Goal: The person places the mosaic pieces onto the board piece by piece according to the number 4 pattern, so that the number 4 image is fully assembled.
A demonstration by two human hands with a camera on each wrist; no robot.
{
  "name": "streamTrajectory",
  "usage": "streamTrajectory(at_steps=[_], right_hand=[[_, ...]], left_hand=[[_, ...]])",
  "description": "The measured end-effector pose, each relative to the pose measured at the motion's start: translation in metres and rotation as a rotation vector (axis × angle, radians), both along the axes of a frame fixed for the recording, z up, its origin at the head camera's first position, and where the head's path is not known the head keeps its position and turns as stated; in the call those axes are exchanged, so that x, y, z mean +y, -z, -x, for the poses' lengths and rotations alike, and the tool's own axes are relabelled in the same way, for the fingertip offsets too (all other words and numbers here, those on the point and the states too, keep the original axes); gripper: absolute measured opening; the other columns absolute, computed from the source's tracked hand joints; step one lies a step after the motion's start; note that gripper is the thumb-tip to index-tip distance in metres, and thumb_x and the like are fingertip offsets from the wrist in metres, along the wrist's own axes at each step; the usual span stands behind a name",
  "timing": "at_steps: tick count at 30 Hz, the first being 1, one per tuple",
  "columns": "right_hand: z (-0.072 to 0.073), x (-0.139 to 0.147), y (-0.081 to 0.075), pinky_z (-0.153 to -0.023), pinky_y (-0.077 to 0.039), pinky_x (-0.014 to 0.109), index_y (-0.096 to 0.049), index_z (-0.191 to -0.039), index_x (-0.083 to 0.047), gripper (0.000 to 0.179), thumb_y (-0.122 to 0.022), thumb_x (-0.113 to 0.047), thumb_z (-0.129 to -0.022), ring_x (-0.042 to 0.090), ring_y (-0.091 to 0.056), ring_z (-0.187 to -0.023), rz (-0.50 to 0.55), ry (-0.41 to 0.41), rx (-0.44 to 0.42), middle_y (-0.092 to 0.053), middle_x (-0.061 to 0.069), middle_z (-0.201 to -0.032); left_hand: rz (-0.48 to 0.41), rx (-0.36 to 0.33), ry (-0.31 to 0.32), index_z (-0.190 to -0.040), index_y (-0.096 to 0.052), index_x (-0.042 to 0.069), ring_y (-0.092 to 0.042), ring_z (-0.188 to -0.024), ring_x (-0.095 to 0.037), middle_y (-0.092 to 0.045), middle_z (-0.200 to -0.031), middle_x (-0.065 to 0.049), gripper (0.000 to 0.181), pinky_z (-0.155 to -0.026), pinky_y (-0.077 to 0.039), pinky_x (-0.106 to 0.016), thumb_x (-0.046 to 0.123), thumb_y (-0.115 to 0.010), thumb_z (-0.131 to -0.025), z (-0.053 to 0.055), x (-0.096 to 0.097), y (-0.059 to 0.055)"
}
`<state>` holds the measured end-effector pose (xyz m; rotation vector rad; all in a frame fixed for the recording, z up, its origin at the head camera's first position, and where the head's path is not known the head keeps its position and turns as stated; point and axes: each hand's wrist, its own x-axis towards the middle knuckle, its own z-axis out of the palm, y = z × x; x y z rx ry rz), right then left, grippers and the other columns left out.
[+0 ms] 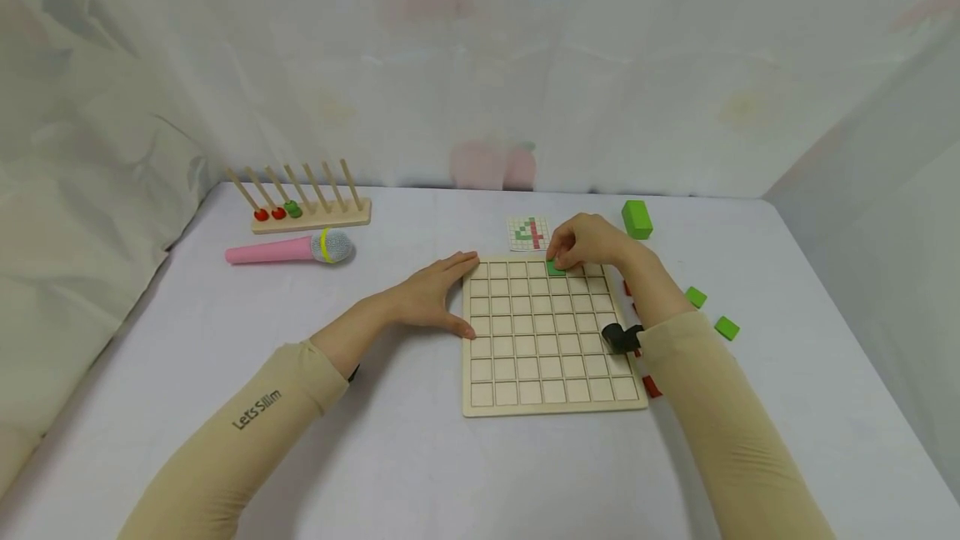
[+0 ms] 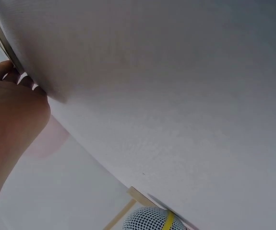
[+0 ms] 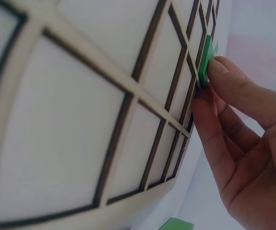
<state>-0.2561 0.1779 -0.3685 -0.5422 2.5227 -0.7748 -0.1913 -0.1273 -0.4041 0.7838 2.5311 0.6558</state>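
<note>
A square wooden grid board (image 1: 530, 369) lies on the table, marked off into rows of shallow cells. At its far edge my right hand (image 1: 588, 242) pinches a green square tile (image 1: 555, 269) over a top-row cell. From the right wrist view, thumb and fingers hold that green tile (image 3: 205, 62) tilted against the grid; whether it is seated cannot be told. My left hand (image 1: 429, 294) rests along the board's left edge, its fingers extended to the far corner and the thumb lower down. Just beyond the board lies a small pattern card (image 1: 528, 233) with green and red squares.
Loose green tiles (image 1: 727, 328) and red tiles (image 1: 652, 387) lie right of the board, partly behind my right arm. A green block (image 1: 637, 219) stands at the back right. On the left are a pink toy microphone (image 1: 270, 251) and a wooden peg stand (image 1: 311, 220) with beads.
</note>
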Motion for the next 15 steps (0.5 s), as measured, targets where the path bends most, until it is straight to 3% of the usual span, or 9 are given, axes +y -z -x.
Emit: streamTrajectory(at_steps=[8, 15], right_hand=[[-0.002, 0.006, -0.004, -0.072, -0.058, 0.027, -0.074, -0.102, -0.010, 0.015, -0.073, -0.012, -0.087, 0.015, -0.069, -0.074, 0.010, 0.017, -0.033, -0.069, 0.005, -0.085], [-0.004, 0.020, -0.014, -0.071, -0.055, 0.028, -0.071, -0.106, -0.003, 0.017, -0.068, -0.009, -0.090, 0.018, -0.065, -0.072, 0.060, 0.029, -0.009, -0.068, 0.010, -0.082]], left_hand=[[0.006, 0.014, 0.008, -0.160, -0.016, 0.012, -0.009, -0.157, -0.030, -0.010, -0.169, -0.003, 0.121, -0.127, -0.016, -0.054, 0.059, -0.082, -0.071, 0.000, 0.000, 0.002], [0.013, 0.046, 0.003, -0.159, -0.020, 0.010, -0.015, -0.156, -0.032, -0.014, -0.168, -0.005, 0.121, -0.127, -0.019, -0.053, 0.061, -0.082, -0.068, -0.002, 0.001, -0.003]])
